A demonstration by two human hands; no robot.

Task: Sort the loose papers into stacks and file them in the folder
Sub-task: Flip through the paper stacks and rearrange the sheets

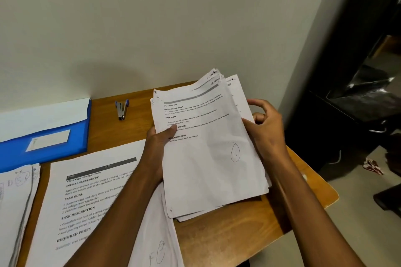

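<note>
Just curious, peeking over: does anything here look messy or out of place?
Yes: the stack of papers held in both hands is uneven, its top corners fanned out and creased. A staple remover lies alone near the wall.

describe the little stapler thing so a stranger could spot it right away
Start at the wooden desk against the pale wall. Along its back edge, between the blue folder and the held paper stack, lies a small staple remover. It is the only metal object there, with blue grips, surrounded by flat paper things.

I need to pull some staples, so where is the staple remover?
The staple remover lies at the table's back edge, between the blue folder and the held papers.
</note>
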